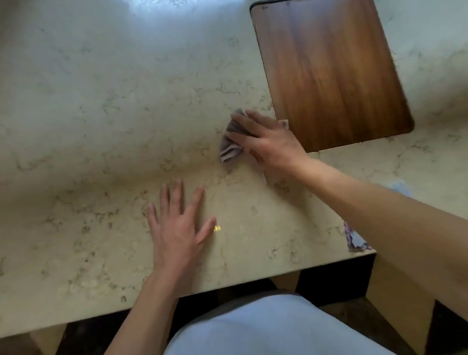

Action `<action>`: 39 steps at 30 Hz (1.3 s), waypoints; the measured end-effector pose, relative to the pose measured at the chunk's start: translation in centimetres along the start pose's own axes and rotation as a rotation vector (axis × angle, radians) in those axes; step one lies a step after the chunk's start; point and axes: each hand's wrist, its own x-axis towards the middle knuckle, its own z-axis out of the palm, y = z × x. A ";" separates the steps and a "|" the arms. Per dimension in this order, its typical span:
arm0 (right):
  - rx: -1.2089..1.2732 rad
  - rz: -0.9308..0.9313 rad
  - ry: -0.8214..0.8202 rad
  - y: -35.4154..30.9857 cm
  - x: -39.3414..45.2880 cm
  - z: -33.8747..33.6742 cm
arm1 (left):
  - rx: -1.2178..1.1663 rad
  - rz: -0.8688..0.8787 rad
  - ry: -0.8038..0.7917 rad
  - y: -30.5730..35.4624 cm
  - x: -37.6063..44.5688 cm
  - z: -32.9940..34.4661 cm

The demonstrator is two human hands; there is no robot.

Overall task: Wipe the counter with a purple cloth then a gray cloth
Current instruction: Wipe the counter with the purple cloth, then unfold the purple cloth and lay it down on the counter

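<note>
A crumpled cloth [231,146] of greyish-mauve colour lies on the beige marble counter [80,135], just left of a wooden board. My right hand [269,142] presses flat on this cloth with fingers spread, covering most of it. My left hand [179,228] rests palm down on the bare counter nearer the front edge, fingers apart, holding nothing. A second cloth [354,237], purple and white, peeks out from under my right forearm at the counter's front edge.
A brown wooden cutting board [331,67] lies on the counter to the right, its lower left corner beside my right hand. The counter's front edge [181,299] runs below my left wrist, with cabinet fronts and floor beneath it.
</note>
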 end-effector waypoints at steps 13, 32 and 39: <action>0.285 0.033 -0.146 -15.9 -14.7 3.3 | -0.268 -0.029 0.089 0.0 -0.5 -1.4; 0.455 0.625 -0.168 -15.0 -9.8 0.2 | -0.754 -0.445 -0.142 4.8 -6.3 -3.3; 0.931 0.720 -0.194 -15.1 -8.4 -2.4 | -1.355 -0.293 -0.284 3.0 -5.7 -7.1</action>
